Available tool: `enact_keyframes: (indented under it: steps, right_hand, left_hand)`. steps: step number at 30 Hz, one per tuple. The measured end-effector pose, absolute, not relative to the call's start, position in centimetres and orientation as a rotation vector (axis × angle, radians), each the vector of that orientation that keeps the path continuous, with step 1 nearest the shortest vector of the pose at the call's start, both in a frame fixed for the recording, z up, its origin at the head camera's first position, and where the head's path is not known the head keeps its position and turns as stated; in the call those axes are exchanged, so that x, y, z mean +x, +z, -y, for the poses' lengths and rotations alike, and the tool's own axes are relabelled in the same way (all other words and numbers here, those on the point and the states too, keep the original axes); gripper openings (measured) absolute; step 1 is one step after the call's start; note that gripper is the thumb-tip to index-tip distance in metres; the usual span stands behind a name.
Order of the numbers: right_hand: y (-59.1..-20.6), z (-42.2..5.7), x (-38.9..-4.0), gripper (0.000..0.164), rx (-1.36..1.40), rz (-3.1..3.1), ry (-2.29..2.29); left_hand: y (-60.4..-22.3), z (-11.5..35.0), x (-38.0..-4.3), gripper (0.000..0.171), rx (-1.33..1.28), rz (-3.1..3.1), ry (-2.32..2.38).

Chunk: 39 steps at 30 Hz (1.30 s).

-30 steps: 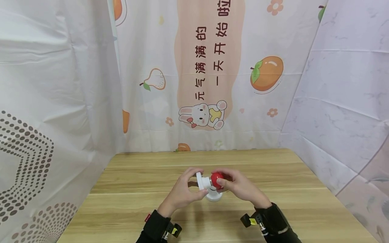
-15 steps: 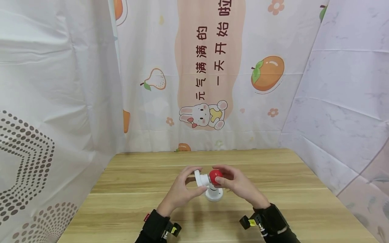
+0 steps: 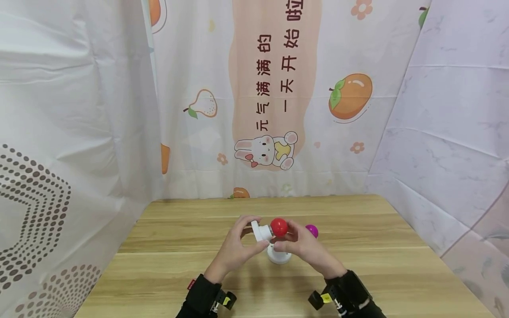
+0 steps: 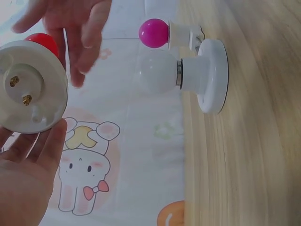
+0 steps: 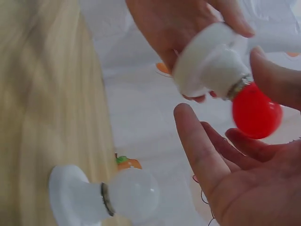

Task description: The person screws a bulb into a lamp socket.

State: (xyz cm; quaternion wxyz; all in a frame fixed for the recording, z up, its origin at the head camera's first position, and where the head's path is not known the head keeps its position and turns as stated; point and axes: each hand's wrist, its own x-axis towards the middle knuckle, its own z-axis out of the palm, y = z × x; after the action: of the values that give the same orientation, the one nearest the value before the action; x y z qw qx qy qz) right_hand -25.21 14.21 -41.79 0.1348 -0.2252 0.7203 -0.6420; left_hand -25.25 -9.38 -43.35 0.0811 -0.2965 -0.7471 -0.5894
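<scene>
My left hand (image 3: 234,251) grips a white lamp socket (image 3: 261,232) by its round base, lifted above the table and tilted. A red light bulb (image 3: 279,227) sits in the socket's mouth, pointing to the right; its metal thread shows partly in the right wrist view. Around the bulb, my right hand (image 3: 308,249) has its fingers spread and relaxed; whether the thumb touches the glass I cannot tell. In the left wrist view, the socket's underside (image 4: 35,87) shows two brass screws. Below the hands, a second white socket (image 4: 211,75) stands upright with a white bulb (image 4: 157,70) in it.
Behind it stands a third white socket (image 4: 181,35) with a magenta bulb (image 4: 154,33), half hidden by my right hand in the head view. The wooden table (image 3: 179,265) ends at a printed curtain (image 3: 199,145); white sheets hang on both sides.
My right fingers have let go of the red bulb and spread, with the hand turned and slightly lower. The held socket has shifted a little left. The magenta bulb has come into sight.
</scene>
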Motion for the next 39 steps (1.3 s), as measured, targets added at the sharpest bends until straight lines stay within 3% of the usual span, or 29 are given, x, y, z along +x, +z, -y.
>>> enact_keyframes:
  steps: [12,27,39]
  right_hand:
    - [-43.7,-12.6,-24.2,0.06,-0.691,-2.15,-1.853]
    - [-43.3,-11.2,-24.1,0.049,-0.677,-2.301,-1.901]
    - [-44.4,-11.1,-25.0,0.047,-0.854,-2.405,-1.703]
  left_hand:
    - [-43.4,9.3,-25.0,0.049,-0.925,2.198,-1.862]
    - [-43.3,10.7,-25.8,0.05,-0.96,2.258,-1.835]
    - [-43.1,12.2,-26.2,0.065,-0.905,2.554,-1.667]
